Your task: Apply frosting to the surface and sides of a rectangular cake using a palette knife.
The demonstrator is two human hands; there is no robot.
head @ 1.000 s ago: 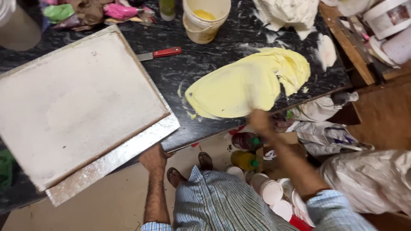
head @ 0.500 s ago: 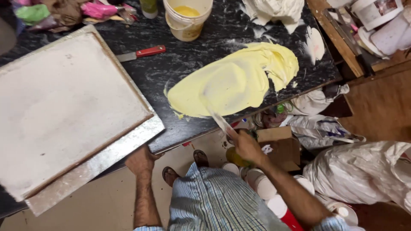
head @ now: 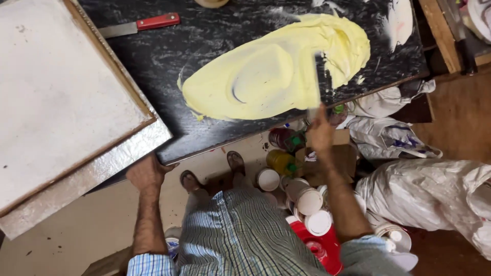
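Left edge: While I look down from the head view, the large off-white flat board with a wooden frame (head: 61, 102) lies tilted across the black marbled stone surface (head: 204, 46), its lower corner overhanging the near edge.
Left hand: my left hand (head: 147, 174) curls its grip over that near edge just below the board's corner, clamped on the surface, holding no tool.
Knife: a red-handled steel knife (head: 138, 25) lies flat beyond, well apart from both hands.
Paste: the wide pale yellow smear of putty (head: 276, 71) spreads with its long axis rising from lower left to upper right.
Right hand: my right hand (head: 321, 134) is the nearer one, its grip closed on the dark flat-bladed scraper (head: 322, 82).
Key relation: the blade points straight away from me, resting on the smear's right end; the bulk lies to its left.
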